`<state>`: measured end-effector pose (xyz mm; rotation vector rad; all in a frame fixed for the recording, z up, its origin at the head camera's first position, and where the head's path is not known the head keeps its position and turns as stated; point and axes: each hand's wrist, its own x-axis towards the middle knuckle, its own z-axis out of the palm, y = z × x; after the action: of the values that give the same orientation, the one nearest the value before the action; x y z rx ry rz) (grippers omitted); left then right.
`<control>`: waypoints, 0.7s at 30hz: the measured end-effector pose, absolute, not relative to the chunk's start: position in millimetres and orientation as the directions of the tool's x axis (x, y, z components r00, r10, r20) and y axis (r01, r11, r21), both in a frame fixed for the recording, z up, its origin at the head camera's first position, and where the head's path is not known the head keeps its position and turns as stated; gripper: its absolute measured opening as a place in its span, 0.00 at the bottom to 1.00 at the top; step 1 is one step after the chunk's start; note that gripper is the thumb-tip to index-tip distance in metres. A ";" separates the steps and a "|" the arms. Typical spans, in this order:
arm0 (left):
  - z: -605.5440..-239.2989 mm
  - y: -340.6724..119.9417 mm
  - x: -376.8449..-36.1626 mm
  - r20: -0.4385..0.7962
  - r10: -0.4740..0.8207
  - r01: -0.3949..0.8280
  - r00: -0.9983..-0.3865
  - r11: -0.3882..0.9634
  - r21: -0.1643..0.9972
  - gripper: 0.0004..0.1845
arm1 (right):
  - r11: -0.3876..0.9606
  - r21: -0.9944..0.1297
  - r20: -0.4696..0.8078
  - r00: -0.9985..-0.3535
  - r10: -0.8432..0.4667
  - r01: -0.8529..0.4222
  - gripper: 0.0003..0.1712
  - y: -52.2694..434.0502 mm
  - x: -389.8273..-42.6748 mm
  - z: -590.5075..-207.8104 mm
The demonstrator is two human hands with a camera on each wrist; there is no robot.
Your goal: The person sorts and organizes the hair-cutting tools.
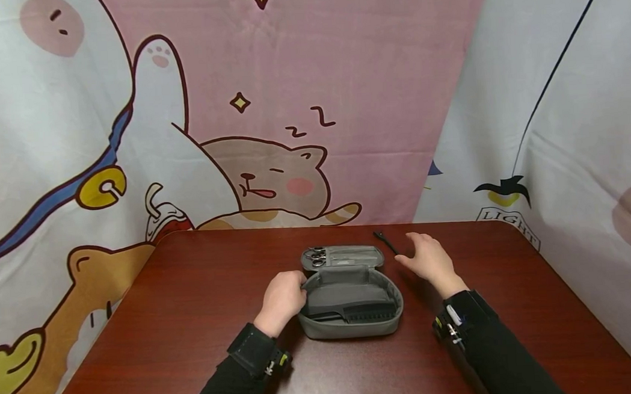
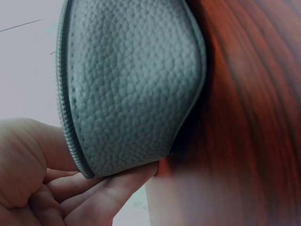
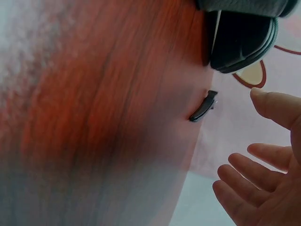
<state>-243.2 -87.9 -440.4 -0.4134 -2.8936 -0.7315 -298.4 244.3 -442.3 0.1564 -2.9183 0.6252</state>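
A grey zip case (image 1: 351,330) lies unfolded on the table, its lid (image 1: 354,255) laid back. Inside the case is a black comb (image 1: 368,312); scissors (image 1: 316,257) sit at the left of the lid. My left hand (image 1: 283,301) grips the case's left wall, with the thumb over the zipped rim (image 2: 70,122) in the left wrist view. My right hand (image 1: 430,262) is right of the lid, fingers spread and holding nothing. Nearest to it lies a slim black hair clip (image 1: 386,241), seen as a small curved piece (image 3: 204,106) in the right wrist view.
The brown wooden table (image 1: 202,300) reaches back to a hanging cartoon-printed cloth (image 1: 374,97). White cloth (image 1: 576,115) hangs along the right side. A clear pocket (image 1: 354,256) covers most of the lid's inner face.
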 end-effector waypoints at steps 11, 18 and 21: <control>-440.6 -87.9 -243.3 0.193 0.237 0.301 -0.952 0.836 0.459 0.06 | 0.915 -0.387 0.127 -0.990 -0.069 -0.114 0.38 244.3 -313.8 -448.6; -440.4 -88.1 -243.2 0.198 0.247 0.311 -0.949 0.840 0.445 0.05 | 0.927 -0.359 0.109 -0.991 -0.077 -0.111 0.33 242.5 -319.4 -452.5; -440.0 -88.0 -243.1 0.196 0.247 0.311 -0.949 0.838 0.449 0.05 | 0.928 -0.357 0.090 -0.993 -0.078 -0.105 0.31 241.2 -321.8 -452.4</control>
<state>-243.1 -88.0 -440.0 -0.4406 -2.8860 -0.7385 -321.8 241.2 -452.4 0.1427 -3.0115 0.5632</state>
